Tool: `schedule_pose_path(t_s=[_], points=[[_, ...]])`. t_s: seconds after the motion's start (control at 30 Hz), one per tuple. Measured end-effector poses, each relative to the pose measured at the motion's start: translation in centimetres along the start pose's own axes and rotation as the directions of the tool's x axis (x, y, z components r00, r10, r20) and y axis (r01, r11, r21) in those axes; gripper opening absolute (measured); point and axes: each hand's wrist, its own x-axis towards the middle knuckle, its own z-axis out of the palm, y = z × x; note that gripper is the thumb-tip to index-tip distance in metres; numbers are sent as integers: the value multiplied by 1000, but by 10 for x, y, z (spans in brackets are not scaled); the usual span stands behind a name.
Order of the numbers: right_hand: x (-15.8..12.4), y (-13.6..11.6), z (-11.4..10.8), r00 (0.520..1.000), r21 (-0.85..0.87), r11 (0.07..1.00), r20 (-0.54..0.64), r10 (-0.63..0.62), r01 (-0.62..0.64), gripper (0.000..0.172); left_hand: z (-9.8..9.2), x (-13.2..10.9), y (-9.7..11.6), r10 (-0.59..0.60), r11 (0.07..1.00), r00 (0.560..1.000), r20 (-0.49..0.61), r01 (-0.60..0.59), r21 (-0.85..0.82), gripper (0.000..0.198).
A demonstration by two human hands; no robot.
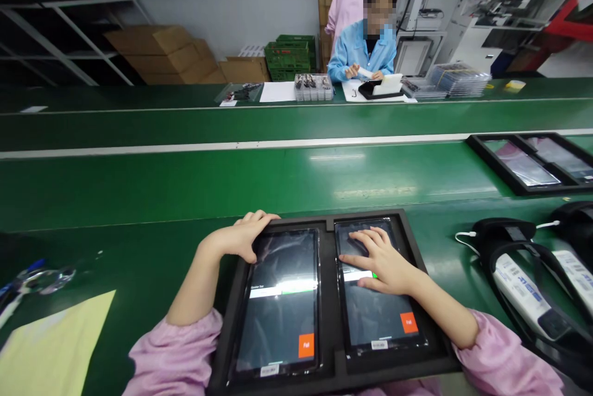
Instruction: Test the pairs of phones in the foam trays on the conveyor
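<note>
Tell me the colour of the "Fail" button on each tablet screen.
Orange, on both the left tablet and the right tablet, in the head view.

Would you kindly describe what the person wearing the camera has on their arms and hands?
Both arms wear loose pink sleeves, pushed up so the forearms are bare. The left sleeve bunches near the elbow, as does the right sleeve. The left hand and right hand are bare: no gloves, rings or watch visible.
</note>
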Motion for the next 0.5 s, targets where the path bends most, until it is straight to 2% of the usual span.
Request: schedule_pose_path(t_s=[0.1, 0.17, 0.23, 0.3, 0.33, 0.4, 0.43, 0.47, 0.5], points=[[-5, -3, 1, 1000, 20, 1000, 22, -5, 5, 55, 0, 4, 11, 13, 1000, 1000, -12, -13, -4, 102], [-6, -6, 1, 1000, 45, 999, -23, -5, 6, 39, 2, 9, 23, 47, 998, 998, -39, -48, -34, 102], [-6, -5, 0, 993, 68, 997, -119, 27, -19, 22, 4, 17, 38, 111, 989, 989, -94, -119, -93, 99], [-7, 0, -3, 966, 93, 992, -239, 100, -80, 31, 3, 21, 56, 192, 961, 970, -152, -217, -172, 90], [-7, 5, -5, 940, 106, 987, -309, 146, -118, 34, 1, 20, 64, 240, 940, 955, -174, -273, -204, 78], [-10, 18, -8, 857, 141, 973, -462, 229, -184, 35, -7, 11, 80, 343, 894, 913, -219, -389, -221, 49], [-11, 25, -9, 809, 159, 966, -529, 257, -204, 35, -13, 2, 86, 401, 865, 878, -262, -457, -209, 35], [-12, 32, -9, 766, 174, 962, -581, 274, -212, 35, -20, -8, 92, 458, 824, 826, -328, -533, -191, 26], [-13, 38, -8, 736, 188, 959, -614, 285, -215, 37, -26, -20, 97, 510, 771, 755, -413, -614, -170, 21]])
